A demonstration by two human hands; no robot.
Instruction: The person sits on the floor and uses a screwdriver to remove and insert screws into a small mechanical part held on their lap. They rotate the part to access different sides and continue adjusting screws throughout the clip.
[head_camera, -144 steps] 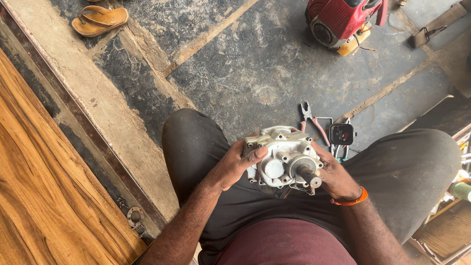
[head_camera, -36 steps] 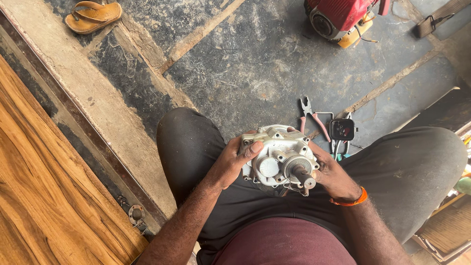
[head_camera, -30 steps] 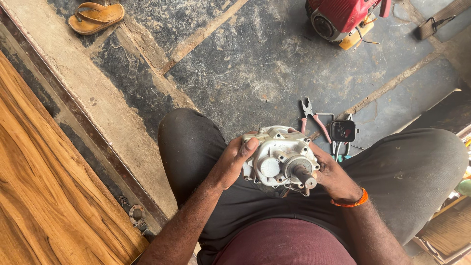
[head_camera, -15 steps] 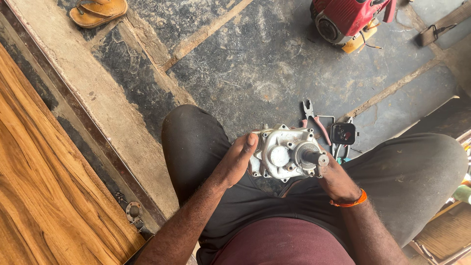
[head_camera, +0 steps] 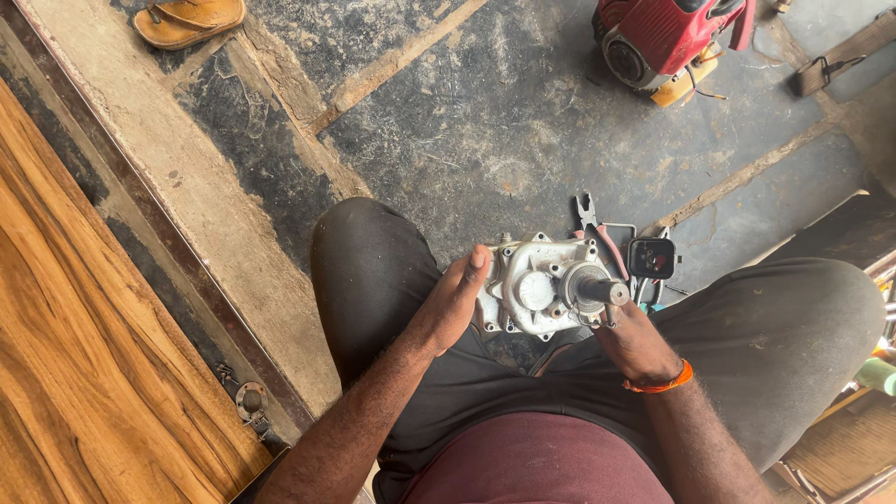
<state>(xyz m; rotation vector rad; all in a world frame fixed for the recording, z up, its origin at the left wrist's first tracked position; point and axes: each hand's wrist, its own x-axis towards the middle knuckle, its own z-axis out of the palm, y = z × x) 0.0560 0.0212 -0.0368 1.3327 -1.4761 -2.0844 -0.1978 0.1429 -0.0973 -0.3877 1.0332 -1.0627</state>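
Observation:
I sit with my knees apart and hold a grey metal engine casing (head_camera: 539,288) between them, above the floor. A short steel shaft (head_camera: 597,291) sticks out of its right side. My left hand (head_camera: 455,299) grips the casing's left edge, thumb up against it. My right hand (head_camera: 633,336), with an orange band at the wrist, supports the casing from below on the right, fingers under the shaft.
Red-handled pliers (head_camera: 597,233) and a small black boxy part (head_camera: 651,258) lie on the dark floor just beyond the casing. A red small engine (head_camera: 665,37) stands at the top right, a tan sandal (head_camera: 189,19) at the top left. A wooden panel (head_camera: 84,355) fills the left.
The casing has been turned and tilted in my hands, so the shaft now points out to the right. Both hands have kept their hold.

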